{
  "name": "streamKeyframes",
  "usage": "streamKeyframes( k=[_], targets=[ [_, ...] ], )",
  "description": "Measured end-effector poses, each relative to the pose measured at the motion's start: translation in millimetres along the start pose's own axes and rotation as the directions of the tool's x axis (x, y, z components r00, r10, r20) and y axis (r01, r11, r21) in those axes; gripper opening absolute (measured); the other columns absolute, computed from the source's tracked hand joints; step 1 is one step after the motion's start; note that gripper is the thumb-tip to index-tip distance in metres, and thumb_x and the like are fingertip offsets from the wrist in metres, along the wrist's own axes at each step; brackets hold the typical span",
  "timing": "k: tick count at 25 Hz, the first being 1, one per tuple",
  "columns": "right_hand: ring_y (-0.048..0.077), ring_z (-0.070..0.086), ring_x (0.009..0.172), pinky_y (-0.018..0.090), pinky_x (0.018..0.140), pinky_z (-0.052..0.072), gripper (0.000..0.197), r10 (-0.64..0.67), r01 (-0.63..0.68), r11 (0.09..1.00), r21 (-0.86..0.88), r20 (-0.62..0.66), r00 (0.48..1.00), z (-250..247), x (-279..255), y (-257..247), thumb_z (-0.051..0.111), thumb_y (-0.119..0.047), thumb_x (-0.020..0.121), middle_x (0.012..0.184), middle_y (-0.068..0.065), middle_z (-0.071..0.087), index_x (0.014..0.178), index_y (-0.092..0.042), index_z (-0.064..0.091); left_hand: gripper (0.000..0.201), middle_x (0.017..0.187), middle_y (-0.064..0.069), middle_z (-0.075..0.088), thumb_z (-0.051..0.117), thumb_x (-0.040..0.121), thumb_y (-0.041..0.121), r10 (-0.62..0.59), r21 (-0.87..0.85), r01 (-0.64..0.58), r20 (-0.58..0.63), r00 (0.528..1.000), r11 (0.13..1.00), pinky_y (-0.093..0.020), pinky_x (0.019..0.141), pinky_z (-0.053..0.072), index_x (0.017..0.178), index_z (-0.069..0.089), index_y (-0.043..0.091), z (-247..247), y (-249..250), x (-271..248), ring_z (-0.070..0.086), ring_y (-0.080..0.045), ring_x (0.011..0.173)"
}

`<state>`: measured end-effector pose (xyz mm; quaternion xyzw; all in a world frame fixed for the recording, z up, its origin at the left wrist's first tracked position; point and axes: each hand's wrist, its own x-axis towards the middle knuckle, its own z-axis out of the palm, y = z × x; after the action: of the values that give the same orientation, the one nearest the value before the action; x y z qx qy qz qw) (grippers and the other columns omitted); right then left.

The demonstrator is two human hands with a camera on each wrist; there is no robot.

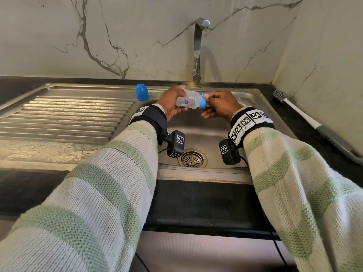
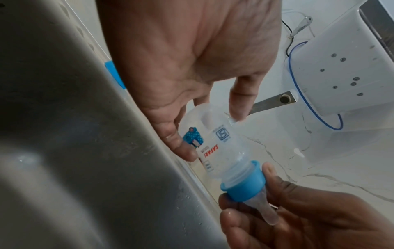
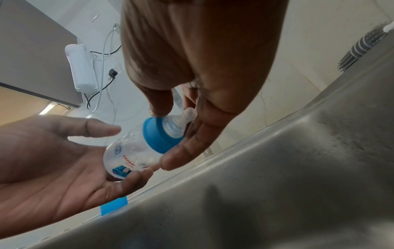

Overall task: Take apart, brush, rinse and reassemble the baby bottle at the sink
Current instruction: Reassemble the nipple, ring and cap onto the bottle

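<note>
A small clear baby bottle lies sideways above the sink basin. My left hand grips its body between thumb and fingers. My right hand pinches the blue screw collar with thumb and fingers. The clear teat sticks out of the collar into the right palm. The collar sits a little skewed on the bottle neck. The blue dome cap stands on the sink rim, left of the hands.
The tap rises behind the basin and no water runs. A bottle brush lies on the dark counter at the right. The ribbed drainboard stretches to the left. The drain strainer sits low in the basin.
</note>
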<state>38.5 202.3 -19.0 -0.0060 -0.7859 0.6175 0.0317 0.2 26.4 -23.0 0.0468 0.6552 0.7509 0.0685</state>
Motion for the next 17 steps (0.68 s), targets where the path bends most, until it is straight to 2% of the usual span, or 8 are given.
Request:
streamKeyframes(
  k=[2,4,6,7,9,12,14,17],
  targets=[
    [0.027,0.068,0.064,0.036,0.064,0.061,0.032,0.007,-0.007,1.0,0.014,0.001,1.0,0.2,-0.5,-0.6,0.052,-0.021,0.1,0.094,0.027,0.067,0.117,0.005,0.057,0.038,0.107,-0.013,0.064,0.052,0.098,0.039,-0.031,0.008,0.032,-0.029,0.999,0.999,-0.034,0.071,0.056,0.126,0.054,0.014,-0.2,-0.7,0.5,0.065,-0.027,0.089],
    [0.028,0.069,0.065,0.036,0.064,0.062,0.032,0.011,-0.011,1.0,0.015,0.003,1.0,0.0,-0.8,-0.8,0.052,-0.021,0.101,0.096,0.028,0.067,0.119,0.005,0.057,0.045,0.106,-0.018,0.067,0.052,0.097,0.05,-0.023,0.108,0.029,-0.053,0.998,0.994,-0.033,0.069,0.056,0.121,0.054,0.012,-1.8,-1.8,1.9,0.066,-0.027,0.084],
    [0.028,0.068,0.064,0.036,0.063,0.062,0.033,0.028,-0.028,0.999,0.018,0.005,1.0,0.4,0.2,-0.1,0.051,-0.021,0.101,0.098,0.03,0.066,0.121,0.005,0.056,0.034,0.111,-0.022,0.065,0.056,0.097,0.038,0.011,0.113,-0.006,-0.041,0.999,0.994,-0.033,0.069,0.056,0.119,0.056,0.011,-2.8,-3.6,4.4,0.065,-0.027,0.086],
    [0.029,0.068,0.063,0.036,0.061,0.061,0.034,0.039,-0.039,0.999,0.022,0.004,0.999,0.8,0.5,0.3,0.05,-0.022,0.102,0.098,0.031,0.066,0.121,0.005,0.055,0.027,0.117,-0.02,0.063,0.056,0.097,0.028,0.021,0.072,-0.019,-0.024,0.999,0.997,-0.033,0.072,0.058,0.119,0.057,0.013,-3.5,-2.9,4.6,0.065,-0.028,0.094],
    [0.03,0.068,0.062,0.036,0.058,0.061,0.036,0.056,-0.056,0.998,0.029,0.005,0.998,1.4,2.1,1.7,0.047,-0.023,0.103,0.098,0.033,0.065,0.123,0.006,0.055,0.031,0.127,-0.015,0.057,0.053,0.094,0.016,0.036,0.022,-0.036,0.018,0.999,0.999,-0.037,0.083,0.059,0.125,0.058,0.016,-3.9,-0.1,3.9,0.061,-0.031,0.11],
    [0.031,0.068,0.062,0.036,0.056,0.061,0.04,0.064,-0.065,0.997,0.035,0.021,0.998,2.0,4.1,2.9,0.045,-0.027,0.103,0.094,0.034,0.065,0.122,0.006,0.055,0.035,0.126,-0.013,0.059,0.052,0.096,0.026,0.0,-0.008,0.0,0.017,1.0,1.0,-0.041,0.094,0.055,0.129,0.056,0.016,-2.7,0.1,2.1,0.061,-0.031,0.113],
    [0.03,0.067,0.06,0.036,0.056,0.061,0.039,0.065,-0.066,0.997,0.033,0.023,0.998,1.9,4.5,3.0,0.044,-0.029,0.104,0.092,0.033,0.064,0.12,0.005,0.056,0.042,0.123,-0.013,0.062,0.056,0.096,0.042,-0.034,0.004,0.034,-0.013,0.999,0.999,-0.041,0.09,0.057,0.128,0.054,0.014,-1.8,0.2,0.3,0.064,-0.031,0.111],
    [0.03,0.066,0.06,0.035,0.056,0.061,0.039,0.073,-0.074,0.996,0.043,0.026,0.997,1.0,5.2,3.1,0.043,-0.03,0.104,0.087,0.03,0.064,0.118,0.005,0.056,0.042,0.124,-0.018,0.062,0.064,0.094,0.033,0.009,-0.017,-0.009,-0.033,0.999,1.0,-0.038,0.085,0.059,0.125,0.055,0.006,-3.2,-2.1,3.9,0.065,-0.031,0.112]
  ],
)
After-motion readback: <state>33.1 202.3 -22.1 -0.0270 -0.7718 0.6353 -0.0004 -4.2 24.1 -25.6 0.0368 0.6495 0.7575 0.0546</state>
